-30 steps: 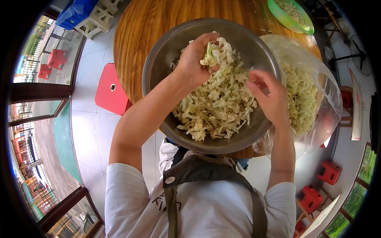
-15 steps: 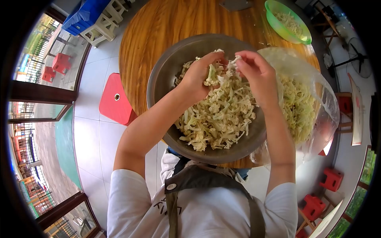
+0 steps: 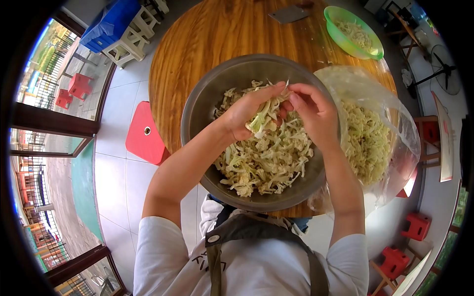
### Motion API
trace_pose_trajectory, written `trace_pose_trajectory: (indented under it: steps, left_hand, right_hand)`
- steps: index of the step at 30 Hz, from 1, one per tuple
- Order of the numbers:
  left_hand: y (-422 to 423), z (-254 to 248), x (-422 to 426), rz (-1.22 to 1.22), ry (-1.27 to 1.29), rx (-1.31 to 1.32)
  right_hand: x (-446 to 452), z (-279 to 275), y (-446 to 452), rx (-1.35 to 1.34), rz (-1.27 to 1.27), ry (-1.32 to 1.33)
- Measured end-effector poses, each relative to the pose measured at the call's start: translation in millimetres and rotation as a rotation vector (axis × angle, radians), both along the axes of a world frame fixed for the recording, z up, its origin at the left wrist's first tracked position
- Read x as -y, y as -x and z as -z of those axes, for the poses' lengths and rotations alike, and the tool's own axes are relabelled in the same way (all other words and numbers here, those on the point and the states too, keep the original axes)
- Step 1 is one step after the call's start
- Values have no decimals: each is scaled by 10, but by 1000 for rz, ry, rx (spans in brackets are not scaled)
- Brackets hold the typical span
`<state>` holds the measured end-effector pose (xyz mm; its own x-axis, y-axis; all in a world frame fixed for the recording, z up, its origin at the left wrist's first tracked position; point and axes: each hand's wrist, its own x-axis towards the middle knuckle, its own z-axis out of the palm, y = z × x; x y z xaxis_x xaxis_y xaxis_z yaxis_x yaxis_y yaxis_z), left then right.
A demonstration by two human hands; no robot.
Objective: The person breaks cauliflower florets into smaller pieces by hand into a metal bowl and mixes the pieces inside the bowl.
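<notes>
A wide metal bowl [image 3: 197, 106] at the table's near edge holds a heap of cauliflower pieces [image 3: 264, 165]. Over the heap, my left hand [image 3: 249, 111] is closed around a bunch of cauliflower florets [image 3: 265, 114], whose pale stems poke out below the fingers. My right hand [image 3: 314, 106] meets it at the fingertips, pinching a small white bit of cauliflower [image 3: 288, 84] between thumb and forefinger. Right of the bowl, a clear plastic bag [image 3: 340, 79] lies spread with more cauliflower [image 3: 365, 143] in it.
The round wooden table [image 3: 197, 44] carries a cleaver [image 3: 289, 15] at the far side and a green basket [image 3: 338, 39] of cauliflower at the far right. A red stool [image 3: 145, 130] stands on the floor to the left. White stools [image 3: 126, 52] and a blue bin [image 3: 106, 27] are farther back.
Both hands have come closer together at the fingertips, still over the bowl. The right hand's piece now looks smaller. The whole view has shifted slightly, with the bowl lower in it.
</notes>
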<state>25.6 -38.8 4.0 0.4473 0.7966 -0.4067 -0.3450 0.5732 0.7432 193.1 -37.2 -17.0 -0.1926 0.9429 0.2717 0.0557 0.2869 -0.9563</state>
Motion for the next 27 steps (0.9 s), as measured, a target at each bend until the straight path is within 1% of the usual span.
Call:
trace_pose_trajectory:
  steps: [1,4,5,7,8,10,13,14,16,17,18,19,21,24,25,27]
  left_hand:
    - [-5,-36,10,-11,21,-16]
    - [7,-2,-21,-33,45,-53]
    - [21,26,-36,-40,47,-64]
    - [57,49,-43,-44,58,22]
    - [73,64,-47,-46,63,65]
    - [103,130,-66,47,1,150]
    - [86,176,-59,197,-38,281]
    - [67,181,-48,247,-42,325]
    - [-13,140,-2,177,-16,217]
    - [-33,126,13,141,-3,163]
    - [10,141,4,209,-25,140]
    - [3,141,12,181,-28,110]
    - [-34,106,40,128,-34,51]
    - [-14,117,7,148,-6,100]
    - [-1,113,-6,139,42,144]
    - [28,107,-32,125,138,232]
  right_hand:
    - [4,-3,-11,11,54,-25]
    - [-75,67,-59,-86,233,-26]
    - [-102,81,-64,41,296,-130]
    - [-142,98,-67,296,419,-339]
    - [-143,102,-60,269,380,-320]
    - [-135,108,-41,215,305,-282]
    - [-64,9,-55,79,9,76]
    - [-37,-18,-60,-14,-100,184]
    - [9,-66,-67,-203,-318,399]
    - [32,-90,-48,-146,-306,351]
    - [54,-115,-11,-89,-295,302]
    - [62,-125,11,-33,-283,252]
    - [33,-90,-10,-43,-282,279]
    - [1,-42,-35,-104,-213,322]
    - [-6,-34,-40,-132,-177,337]
    - [-12,-32,-24,-141,-55,280]
